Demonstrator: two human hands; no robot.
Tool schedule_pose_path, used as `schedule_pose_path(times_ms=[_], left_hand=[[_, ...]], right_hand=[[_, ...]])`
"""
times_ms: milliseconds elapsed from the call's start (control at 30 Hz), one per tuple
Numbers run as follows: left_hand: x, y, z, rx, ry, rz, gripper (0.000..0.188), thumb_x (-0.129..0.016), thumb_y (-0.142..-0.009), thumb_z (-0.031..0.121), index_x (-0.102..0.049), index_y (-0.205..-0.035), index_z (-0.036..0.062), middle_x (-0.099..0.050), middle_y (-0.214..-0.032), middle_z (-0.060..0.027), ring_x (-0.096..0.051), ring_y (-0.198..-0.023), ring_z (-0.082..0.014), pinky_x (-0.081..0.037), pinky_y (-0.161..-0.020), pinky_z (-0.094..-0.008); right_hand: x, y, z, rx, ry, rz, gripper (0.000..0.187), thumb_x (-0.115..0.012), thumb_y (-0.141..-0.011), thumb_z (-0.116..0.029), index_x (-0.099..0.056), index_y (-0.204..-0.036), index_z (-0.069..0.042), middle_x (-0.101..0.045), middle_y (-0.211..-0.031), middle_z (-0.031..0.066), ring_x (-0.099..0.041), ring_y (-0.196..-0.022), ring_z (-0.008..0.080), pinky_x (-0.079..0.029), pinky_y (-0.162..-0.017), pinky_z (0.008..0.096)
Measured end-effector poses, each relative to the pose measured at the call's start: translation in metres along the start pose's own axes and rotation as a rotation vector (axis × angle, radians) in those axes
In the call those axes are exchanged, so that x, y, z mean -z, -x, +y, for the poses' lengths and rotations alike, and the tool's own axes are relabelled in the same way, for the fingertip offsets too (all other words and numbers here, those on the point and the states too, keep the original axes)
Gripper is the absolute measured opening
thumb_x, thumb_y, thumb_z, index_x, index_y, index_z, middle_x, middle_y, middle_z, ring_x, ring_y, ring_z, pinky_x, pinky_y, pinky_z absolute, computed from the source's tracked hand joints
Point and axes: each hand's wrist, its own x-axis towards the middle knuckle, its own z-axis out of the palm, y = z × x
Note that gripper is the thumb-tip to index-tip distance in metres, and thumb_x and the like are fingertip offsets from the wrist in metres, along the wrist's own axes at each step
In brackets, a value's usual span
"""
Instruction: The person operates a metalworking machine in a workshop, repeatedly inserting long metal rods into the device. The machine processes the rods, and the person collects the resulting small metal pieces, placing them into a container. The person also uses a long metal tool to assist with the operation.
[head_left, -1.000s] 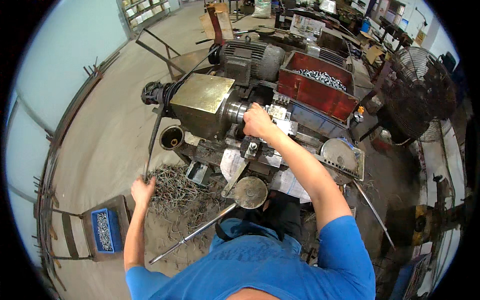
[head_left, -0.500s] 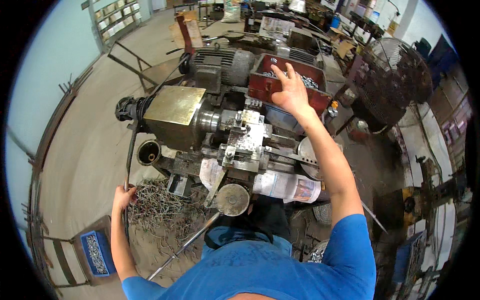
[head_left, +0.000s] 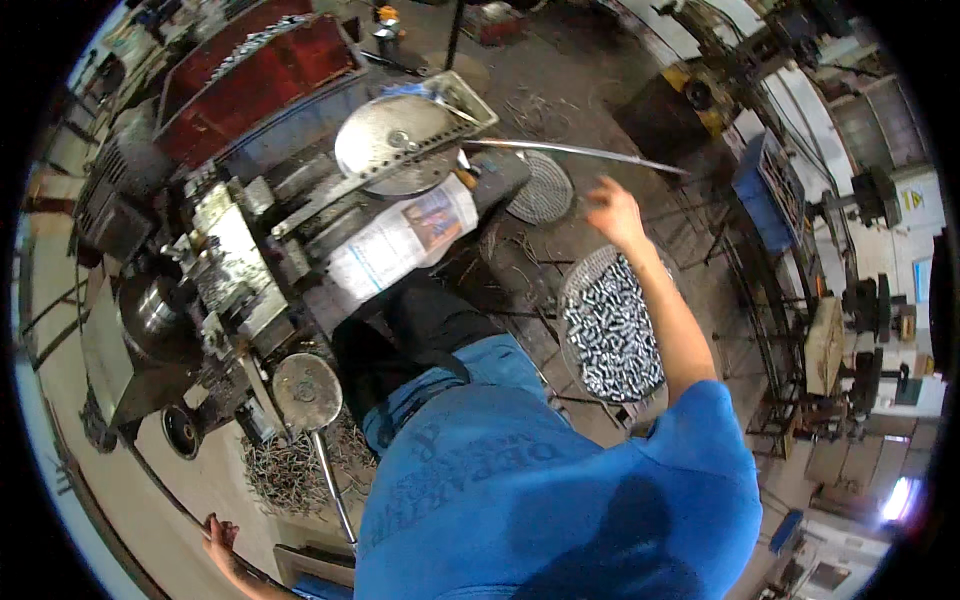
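My right hand (head_left: 614, 213) is held out to the right, above the far rim of a round mesh basket (head_left: 600, 262). Its fingers are loosely bent and apart, with nothing visible in them. Short shiny metal pieces (head_left: 612, 335) fill this basket. At the lower left, my left hand (head_left: 220, 538) is closed round a long dark rod (head_left: 165, 487) that runs from the machine's end. A metal-working machine (head_left: 240, 270) stands between the hands, with a round disc (head_left: 307, 392) and a steel lever (head_left: 332, 485) at its near side.
A red box (head_left: 265, 85) of metal pieces sits behind the machine. Beside it are a large round plate (head_left: 395, 145) and a printed paper sheet (head_left: 405, 240). Metal scrap (head_left: 300, 470) is heaped on the floor. An upturned-looking mesh basket (head_left: 542, 188) and a blue bin (head_left: 770, 190) lie rightward.
My view has swung to the right. My right hand has left the red box and now reaches over the basket of metal pieces. My left hand stays on the dark rod.
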Motion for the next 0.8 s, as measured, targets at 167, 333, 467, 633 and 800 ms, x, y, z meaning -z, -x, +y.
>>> schedule_pose_path(times_ms=[167, 333, 467, 633, 800], left_hand=[[-0.028, 0.000, 0.026, 0.030, 0.009, -0.051, 0.043, -0.061, -0.087, 0.031, -0.053, -0.116, 0.0003, -0.057, -0.075, -0.0066, -0.057, -0.066, -0.0154, -0.051, -0.063, -0.0285], [-0.053, 0.017, 0.038, 0.032, 0.021, -0.006, 0.041, -0.060, -0.087, 0.031, -0.054, -0.115, 0.0008, -0.057, -0.075, -0.0063, -0.057, -0.066, -0.0157, -0.051, -0.066, -0.0291], [-0.034, 0.000, 0.015, 0.019, 0.082, -0.017, 0.036, -0.061, -0.087, 0.029, -0.056, -0.110, 0.0012, -0.057, -0.073, -0.0061, -0.057, -0.065, -0.0157, -0.052, -0.063, -0.0318], [-0.044, 0.001, 0.021, -0.034, 0.145, 0.005, 0.031, -0.063, -0.086, 0.025, -0.057, -0.105, 0.0020, -0.057, -0.071, -0.0063, -0.058, -0.066, -0.0164, -0.053, -0.060, -0.0339], [-0.054, 0.005, 0.040, -0.007, -0.071, 0.034, 0.031, -0.064, -0.084, 0.023, -0.057, -0.105, 0.0002, -0.060, -0.076, -0.0087, -0.059, -0.067, -0.0176, -0.049, -0.059, -0.0326]], right_hand=[[-0.070, 0.123, 0.110, -0.163, 0.133, -0.196, 0.028, -0.064, -0.056, -0.018, -0.069, -0.081, -0.007, -0.063, -0.102, 0.0133, -0.061, -0.092, 0.0313, -0.049, -0.082, 0.0358], [-0.100, 0.143, 0.075, -0.211, 0.094, -0.334, 0.032, -0.064, -0.054, -0.020, -0.069, -0.083, -0.008, -0.065, -0.089, 0.0160, -0.062, -0.087, 0.0306, -0.050, -0.080, 0.0355], [-0.131, 0.147, 0.081, -0.062, 0.204, -0.348, 0.025, -0.062, -0.054, -0.022, -0.066, -0.072, -0.005, -0.061, -0.081, 0.0186, -0.058, -0.084, 0.0340, -0.049, -0.076, 0.0401], [-0.122, 0.147, 0.070, -0.023, 0.282, -0.368, 0.024, -0.061, -0.055, -0.024, -0.065, -0.069, -0.005, -0.061, -0.084, 0.0188, -0.058, -0.086, 0.0344, -0.048, -0.079, 0.0380], [-0.134, 0.150, 0.088, -0.024, 0.331, -0.426, 0.024, -0.060, -0.055, -0.026, -0.067, -0.067, -0.007, -0.064, -0.080, 0.0127, -0.059, -0.085, 0.0284, -0.047, -0.081, 0.0350]])
